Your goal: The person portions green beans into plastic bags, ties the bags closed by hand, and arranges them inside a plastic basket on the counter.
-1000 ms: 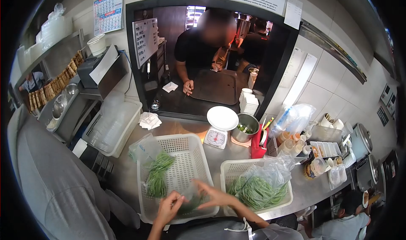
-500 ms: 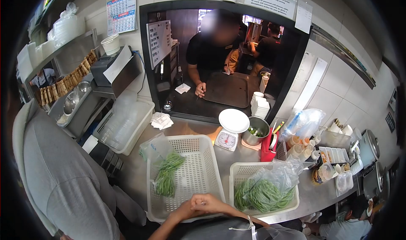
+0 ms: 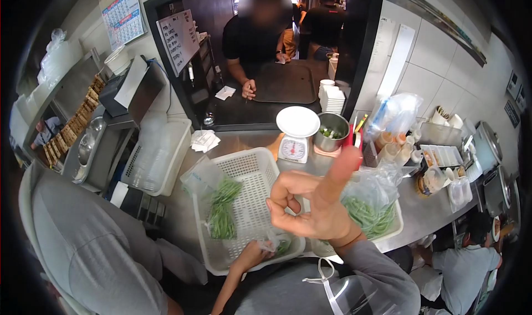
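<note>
My left hand (image 3: 252, 257) is closed on the gathered top of a small clear plastic bag (image 3: 271, 240). Cut green beans (image 3: 283, 245) show beside and under that bag, at the near right corner of a white perforated basket (image 3: 249, 158). Raised close to the camera, my right hand (image 3: 310, 204) has one finger stretched out and the others bent, with nothing visible in it. Farther left in the basket lies a bundle of long green beans (image 3: 224, 209) partly inside a clear bag (image 3: 203, 176). Behind my right hand, a second basket (image 3: 392, 229) holds more beans (image 3: 370, 212) under plastic.
A dial kitchen scale (image 3: 293, 148) with a white plate stands behind the baskets, beside a metal pot (image 3: 333, 132). A person (image 3: 252, 43) stands at the pass-through window by a dark tray (image 3: 285, 84). Another person's grey sleeve (image 3: 94, 248) is close on the left.
My hands were together over the near edge of the basket. They have separated: the right has risen toward the camera, and the left is now at a small bag in the basket corner.
</note>
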A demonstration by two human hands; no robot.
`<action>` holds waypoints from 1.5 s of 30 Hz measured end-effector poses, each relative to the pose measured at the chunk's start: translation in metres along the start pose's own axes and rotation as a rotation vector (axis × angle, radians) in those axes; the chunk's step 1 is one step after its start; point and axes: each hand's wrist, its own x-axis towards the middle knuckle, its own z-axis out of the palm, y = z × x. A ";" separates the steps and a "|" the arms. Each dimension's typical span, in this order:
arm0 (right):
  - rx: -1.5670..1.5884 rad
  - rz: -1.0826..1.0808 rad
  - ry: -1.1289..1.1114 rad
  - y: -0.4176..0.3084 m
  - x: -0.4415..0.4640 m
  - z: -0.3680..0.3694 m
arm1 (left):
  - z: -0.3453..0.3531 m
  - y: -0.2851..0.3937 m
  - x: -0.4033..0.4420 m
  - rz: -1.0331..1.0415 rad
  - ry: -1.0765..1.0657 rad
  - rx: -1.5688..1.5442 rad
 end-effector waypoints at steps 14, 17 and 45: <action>0.609 0.494 -0.770 0.132 -0.171 0.108 | -0.040 0.046 -0.010 0.160 0.259 -0.206; 0.407 0.566 -0.706 0.121 -0.155 0.084 | -0.045 0.013 0.006 0.220 0.072 -0.272; 0.375 0.508 -0.152 0.122 -0.115 0.151 | -0.026 -0.012 0.014 -0.090 0.482 0.213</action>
